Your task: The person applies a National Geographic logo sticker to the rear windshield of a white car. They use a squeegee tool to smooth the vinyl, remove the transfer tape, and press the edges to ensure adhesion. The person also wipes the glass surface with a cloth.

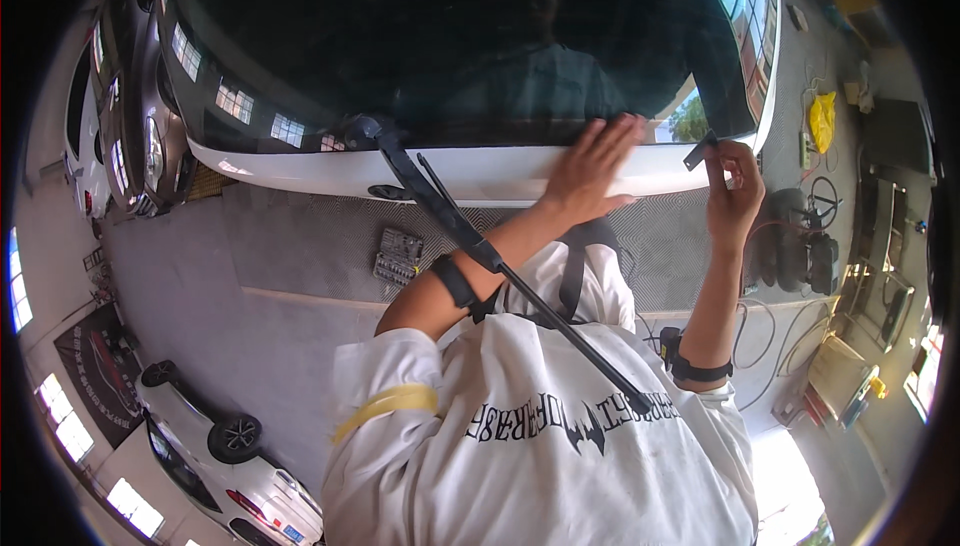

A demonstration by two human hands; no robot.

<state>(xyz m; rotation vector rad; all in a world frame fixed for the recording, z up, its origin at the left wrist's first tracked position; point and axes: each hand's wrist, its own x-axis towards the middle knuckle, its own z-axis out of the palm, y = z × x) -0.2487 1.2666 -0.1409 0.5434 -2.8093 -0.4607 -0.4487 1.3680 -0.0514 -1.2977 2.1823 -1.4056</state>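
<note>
The dark rear window (400,56) of a white car spreads before me, and the person leaning over it shows as a reflection. My left hand (596,168) is open, fingers stretched out, at the window's lower edge above the white body panel (480,174). My right hand (735,191) is raised near the window's lower right corner. Its fingers pinch a small flat black piece (697,154), perhaps a scraper blade. A black rear wiper (440,208) is lifted off the glass and slants across my left forearm toward my chest.
An open tool case (398,254) lies on the floor mat behind the car. Hoses and a dark wheeled machine (800,251) stand at right, with a yellow bag (822,122) beyond. Other cars stand at left, including a white one (225,461) and a dark one (140,116).
</note>
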